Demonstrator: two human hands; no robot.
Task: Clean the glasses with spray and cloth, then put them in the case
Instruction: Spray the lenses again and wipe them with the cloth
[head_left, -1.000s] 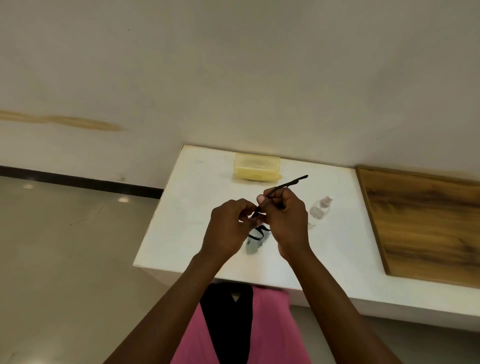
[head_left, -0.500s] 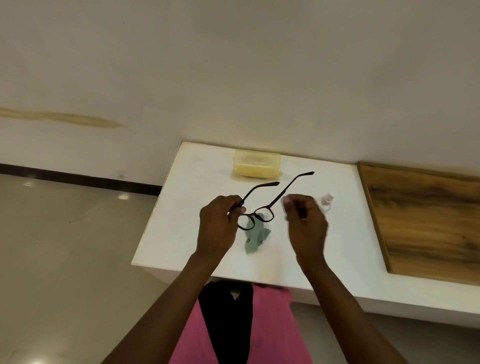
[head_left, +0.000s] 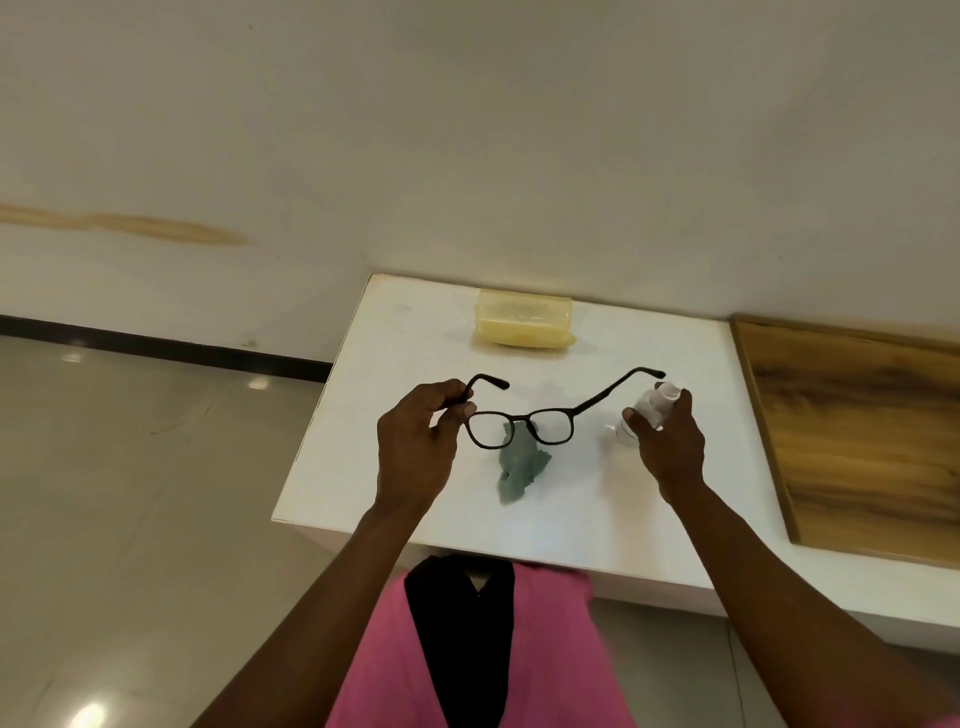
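Black glasses (head_left: 524, 423) pinched in the left hand (head_left: 415, 447) mid-frame, little spray bottle (head_left: 649, 410) gripped in the right hand (head_left: 667, 441).

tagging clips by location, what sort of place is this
Probably a plain indoor room, home or office, not a workshop: a bare off-white wall, glossy beige tiled floor with dark skirting, and a white built-in ledge beside a wooden panel.

Head-worn camera looks forward and down, close over the white table (head_left: 571, 509).
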